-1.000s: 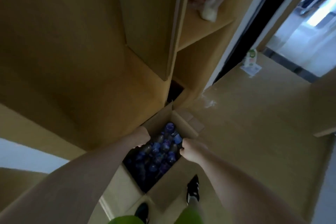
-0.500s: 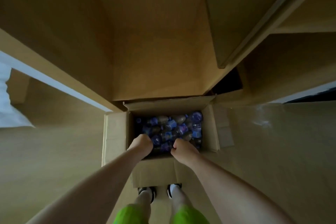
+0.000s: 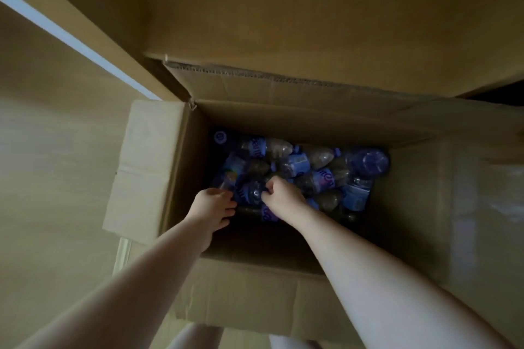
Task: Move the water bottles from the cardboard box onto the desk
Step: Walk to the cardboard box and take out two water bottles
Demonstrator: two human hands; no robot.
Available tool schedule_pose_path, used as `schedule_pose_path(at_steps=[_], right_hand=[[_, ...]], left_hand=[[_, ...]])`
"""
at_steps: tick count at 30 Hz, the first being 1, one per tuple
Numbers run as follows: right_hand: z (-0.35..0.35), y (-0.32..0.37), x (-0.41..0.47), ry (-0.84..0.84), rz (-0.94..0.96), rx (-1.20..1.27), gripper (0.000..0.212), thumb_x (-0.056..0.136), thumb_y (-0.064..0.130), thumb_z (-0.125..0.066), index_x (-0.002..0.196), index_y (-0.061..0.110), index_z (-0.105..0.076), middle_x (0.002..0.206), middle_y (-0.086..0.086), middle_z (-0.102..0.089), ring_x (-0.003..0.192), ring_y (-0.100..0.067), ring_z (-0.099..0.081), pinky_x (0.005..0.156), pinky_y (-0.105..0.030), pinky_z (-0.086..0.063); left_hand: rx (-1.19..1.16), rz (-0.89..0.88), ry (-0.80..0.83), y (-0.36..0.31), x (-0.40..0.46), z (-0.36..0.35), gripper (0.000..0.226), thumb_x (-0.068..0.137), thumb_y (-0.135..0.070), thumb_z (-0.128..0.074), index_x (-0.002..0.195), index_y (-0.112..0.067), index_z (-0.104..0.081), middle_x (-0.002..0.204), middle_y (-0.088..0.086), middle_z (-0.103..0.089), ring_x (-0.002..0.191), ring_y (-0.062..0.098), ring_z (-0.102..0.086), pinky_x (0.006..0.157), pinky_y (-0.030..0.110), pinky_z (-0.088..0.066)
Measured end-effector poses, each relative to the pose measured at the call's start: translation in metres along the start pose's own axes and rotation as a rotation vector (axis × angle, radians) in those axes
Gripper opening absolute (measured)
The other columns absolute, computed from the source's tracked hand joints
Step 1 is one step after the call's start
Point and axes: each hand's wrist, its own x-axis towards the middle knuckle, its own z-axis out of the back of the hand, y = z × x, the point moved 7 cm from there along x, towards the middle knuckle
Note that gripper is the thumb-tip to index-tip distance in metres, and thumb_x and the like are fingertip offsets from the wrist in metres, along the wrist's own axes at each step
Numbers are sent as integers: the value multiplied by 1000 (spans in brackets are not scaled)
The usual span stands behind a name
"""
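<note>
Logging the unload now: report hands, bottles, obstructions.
Left hand and right hand down in cardboard box, fingers curled among water bottles. None lifted out. Nothing blocking.

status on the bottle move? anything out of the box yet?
Done: nothing visibly; no desk in view. In hand: left hand and right hand reach into the cardboard box, fingers curled among the water bottles; grip unclear. Left: the whole pile.

Dim, soft and slightly blurred, with wide-angle bending at the edges and deep shadow inside the cardboard box [image 3: 326, 122].
</note>
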Motion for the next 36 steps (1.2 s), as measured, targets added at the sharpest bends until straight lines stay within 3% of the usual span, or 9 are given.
schedule_pose_path(at_steps=[5,9,11,15,21,23,26,31,36], right_hand=[[-48,-14,81,41,5,246,44,94,37,-56,131,15,-47,122,-5,-59,114,-27,-57,93,-36,-47],[-68,-11,116,7,0,584,23,90,29,-67,106,25,-50,99,14,-57,111,-16,-55,77,-10,-43],[-76,-7,133,-59,-44,717,21,90,23,-68,104,21,-53,107,3,-60,115,-23,-55,89,-24,-45],[-100,5,158,-79,-256,832,74,86,30,-71,143,4,-30,145,-18,-42,129,-33,-45,106,-42,-41],[-96,7,158,-173,-225,870,72,82,18,-76,136,7,-31,131,-9,-50,100,-22,-58,68,-11,-51],[-85,3,145,-195,-179,859,69,77,20,-80,128,11,-34,123,-8,-55,98,-21,-60,77,-18,-53],[-72,-12,123,-66,-153,790,61,76,31,-82,121,18,-43,123,-5,-60,105,-20,-59,87,-36,-53],[-60,-53,73,200,-394,1012,41,82,51,-69,115,28,-59,104,-2,-71,90,-21,-69,60,-31,-58],[-70,-73,10,590,-606,1089,73,71,75,-63,114,16,-65,96,-15,-75,97,-30,-68,68,-35,-59]], left_hand=[[-482,228,-13,48,79,-8,36,102,-12,-35,136,-4,-42,133,20,-53,125,32,-49,92,39,-41],[-608,244,-102,63,119,-5,37,103,-13,-34,139,-4,-40,132,19,-51,126,32,-47,102,40,-38],[-612,238,-124,66,131,-5,38,103,-14,-35,139,-4,-40,123,18,-54,123,31,-47,104,38,-36],[-604,238,-147,69,147,-2,38,101,-13,-39,138,-4,-43,112,17,-53,122,32,-47,104,36,-37],[-660,231,-120,68,156,-7,37,102,-13,-38,137,-6,-45,136,19,-50,112,29,-50,102,34,-38],[-657,237,-115,68,151,-9,35,101,-11,-40,135,-6,-48,122,18,-57,104,28,-53,99,32,-39],[-633,232,-118,67,139,-12,26,98,-9,-45,121,-4,-57,100,14,-59,75,19,-51,90,31,-43],[-596,174,42,60,115,-34,15,93,-19,-55,107,-15,-60,134,10,-56,82,16,-54,93,38,-38],[-368,-10,57,30,91,-52,31,85,-35,-67,113,-23,-59,101,5,-72,88,22,-68,70,33,-53]])
